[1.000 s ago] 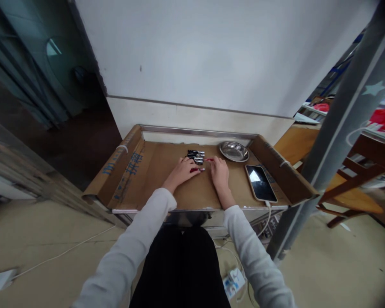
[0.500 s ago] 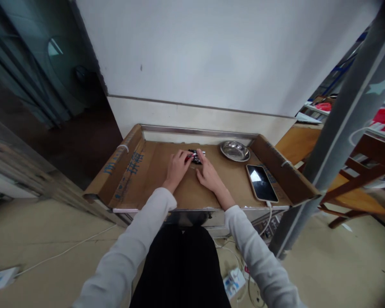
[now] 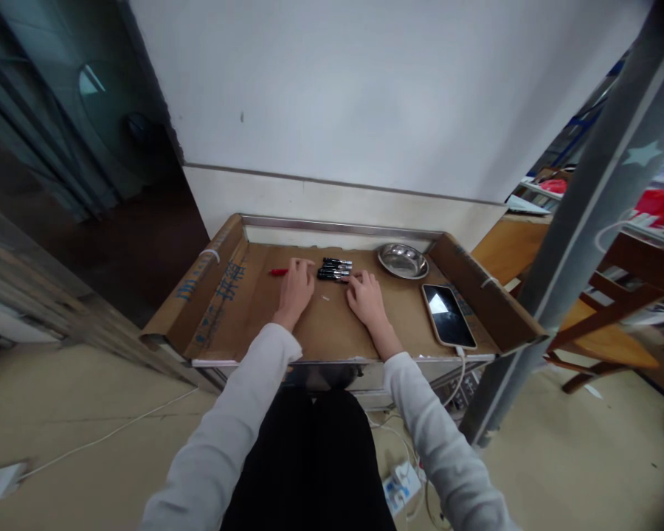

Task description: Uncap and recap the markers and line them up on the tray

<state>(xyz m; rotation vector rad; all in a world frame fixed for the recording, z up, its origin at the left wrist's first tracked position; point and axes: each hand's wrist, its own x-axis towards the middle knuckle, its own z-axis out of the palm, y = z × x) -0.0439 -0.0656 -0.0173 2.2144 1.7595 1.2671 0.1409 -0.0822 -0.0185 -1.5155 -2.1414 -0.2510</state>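
Several black pens (image 3: 335, 269) lie side by side on the brown cardboard surface (image 3: 324, 324). Left of them lies a red pen (image 3: 278, 272), its right part hidden under my left hand (image 3: 297, 284). That hand's fingers are bent over the red pen and look closed on it. My right hand (image 3: 365, 293) rests at the lower right of the black pens, with its fingers apart and a fingertip close to their right ends; nothing shows in it.
A round metal dish (image 3: 403, 261) sits at the back right. In front of it lies a phone (image 3: 448, 316) with a white cable (image 3: 461, 372). Raised cardboard walls (image 3: 476, 289) edge the surface. A grey metal post (image 3: 575, 221) stands at the right.
My left hand has moved left with the red pen, away from the black pens. My right hand has shifted slightly right and down, leaving the black pens uncovered.
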